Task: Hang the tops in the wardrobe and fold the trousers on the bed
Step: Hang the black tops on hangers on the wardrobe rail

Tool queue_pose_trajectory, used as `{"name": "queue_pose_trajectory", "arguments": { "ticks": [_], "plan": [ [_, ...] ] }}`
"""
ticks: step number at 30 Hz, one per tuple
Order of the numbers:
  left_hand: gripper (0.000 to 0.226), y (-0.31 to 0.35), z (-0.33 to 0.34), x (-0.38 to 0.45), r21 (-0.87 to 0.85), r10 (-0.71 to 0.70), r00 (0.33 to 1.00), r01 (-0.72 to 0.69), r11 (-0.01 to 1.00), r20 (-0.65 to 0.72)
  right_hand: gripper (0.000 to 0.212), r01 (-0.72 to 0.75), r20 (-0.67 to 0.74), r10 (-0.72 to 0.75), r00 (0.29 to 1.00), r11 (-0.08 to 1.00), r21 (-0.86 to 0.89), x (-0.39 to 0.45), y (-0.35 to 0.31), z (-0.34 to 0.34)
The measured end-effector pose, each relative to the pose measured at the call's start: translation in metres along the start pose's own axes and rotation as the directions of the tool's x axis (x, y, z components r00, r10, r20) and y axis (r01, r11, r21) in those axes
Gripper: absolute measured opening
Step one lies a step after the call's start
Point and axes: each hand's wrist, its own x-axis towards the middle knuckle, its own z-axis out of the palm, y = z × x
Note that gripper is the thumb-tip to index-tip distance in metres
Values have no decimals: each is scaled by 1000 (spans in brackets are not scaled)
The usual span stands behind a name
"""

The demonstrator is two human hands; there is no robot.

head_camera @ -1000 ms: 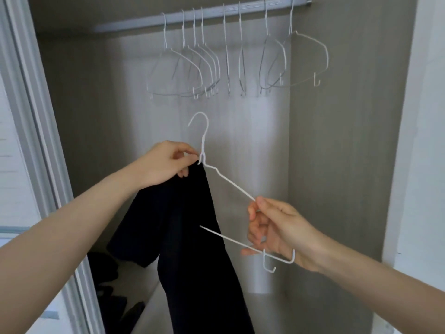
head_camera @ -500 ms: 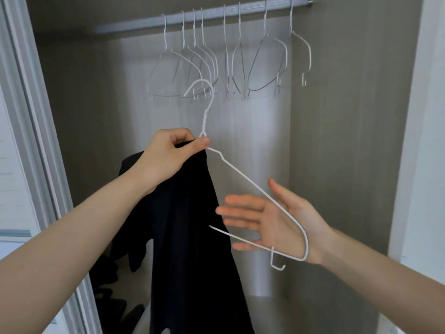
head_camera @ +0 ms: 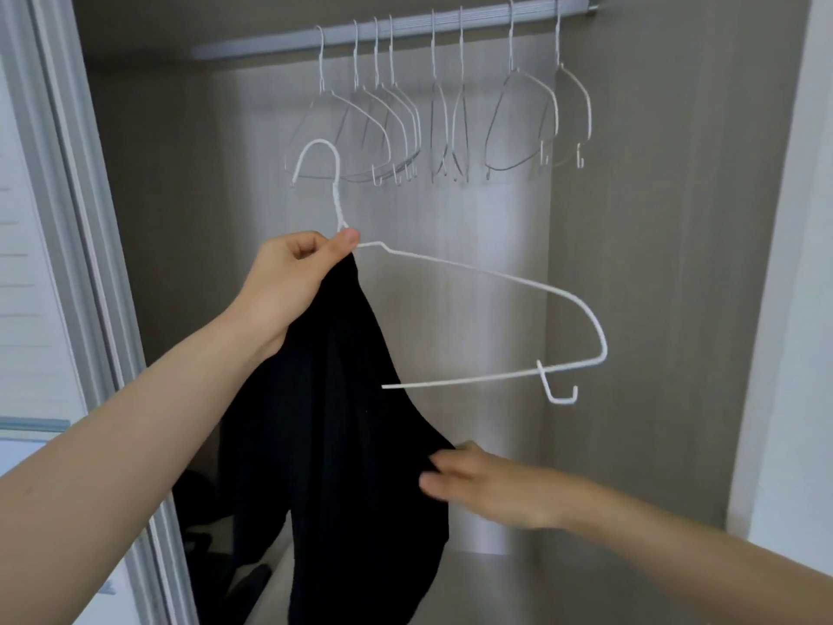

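Black top (head_camera: 342, 421): one dark garment, hanging in a long loose drape from the neck of a white wire hanger (head_camera: 487, 281), in front of the open wardrobe (head_camera: 653, 263) and below its rail (head_camera: 405, 31); not yet on the rail. Only the left side of the hanger appears to be inside the cloth; its right shoulder, lower bar and small end hook stand bare, so the top is judged half-dressed on it. Left hand (head_camera: 288, 281): thumb and fingers pinched at the hanger's neck together with the top of the fabric, holding both up with the hook free above, presumably so it can go to the rail once the garment sits properly. Right hand (head_camera: 487, 484): blurred, low at the right edge of the cloth, fingers reaching to or touching the fabric; whether it has closed on anything cannot be told. Likely purpose: to draw the cloth across to the bare shoulder. Wardrobe contents: about eight empty white wire hangers (head_camera: 432, 119) on the rail, bunched at the left and spread out toward the right; dark items (head_camera: 203, 498) low at the left, too dim to identify; pale floor panel (head_camera: 496, 588).
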Motion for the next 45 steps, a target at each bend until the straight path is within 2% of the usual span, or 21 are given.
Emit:
{"name": "queue_pose_trajectory", "arguments": {
  "ticks": [1, 2, 3, 5, 7, 10, 13, 18, 21, 24, 26, 29, 32, 35, 39, 42, 45],
  "plan": [
    [39, -2, -5, 2, 2, 0, 1000, 0, 1000, -26, 39, 30, 0, -31, 1000, 961, -274, -3, 3, 2],
    [36, -4, -10, 3, 6, 0, 999, 1, 1000, -52, 35, 53, -15, -66, 998, 898, -436, -6, 6, 2],
    [33, -8, -17, 4, 12, -3, 998, 3, 1000, -71, 31, 64, -58, -106, 993, 869, -490, -10, 7, -2],
    [31, -16, -30, 3, 44, -11, 997, 14, 999, -80, 29, 95, -210, -210, 955, 886, -453, -19, 12, -17],
    [28, -22, -38, -2, 83, -6, 997, 13, 996, -81, 32, 124, -368, -324, 871, 872, -474, -27, 18, -37],
    [23, -29, -43, -5, 152, 18, 997, -7, 988, -69, 38, 96, -474, -376, 796, 852, -514, -38, 20, -61],
    [31, -36, -42, -2, 330, 51, 997, -27, 944, -64, 27, 76, -517, -352, 780, 874, -480, -42, 10, -73],
    [27, -27, -8, -11, 519, 179, 982, -124, 846, -57, 18, 42, -608, -273, 745, 930, -365, -32, -17, -75],
    [27, -19, 10, -16, 514, 217, 976, -191, 836, 11, 18, 37, -675, -233, 700, 956, -292, -23, -30, -70],
    [14, -16, 8, -17, 417, 241, 953, -297, 859, 183, 22, 34, -759, -224, 611, 965, -259, -23, -32, -71],
    [7, -18, -8, -16, 427, 245, 934, -339, 838, 261, 22, 17, -800, -219, 558, 967, -253, -30, -30, -78],
    [31, -35, -37, -9, 464, 172, 943, -292, 836, 285, 22, 4, -838, -201, 508, 973, -231, -42, -25, -91],
    [40, -45, -49, -8, 483, 111, 954, -239, 842, 279, 21, -26, -778, -313, 545, 921, -389, -49, -21, -103],
    [40, -49, -53, -6, 467, 121, 969, -212, 859, 218, 17, -41, -725, -325, 607, 899, -437, -56, -19, -110],
    [46, -50, -54, -4, 547, 179, 961, -267, 793, 211, 20, -258, -627, -256, 736, 750, -609, -61, -29, -112],
    [44, -46, -46, -5, 589, 197, 951, -303, 750, 238, 27, -179, -610, -210, 764, 839, -513, -55, -42, -118],
    [44, -40, -37, -4, 520, 161, 958, -265, 812, 237, 27, -80, -659, -179, 731, 936, -343, -43, -45, -113]
  ]
}}
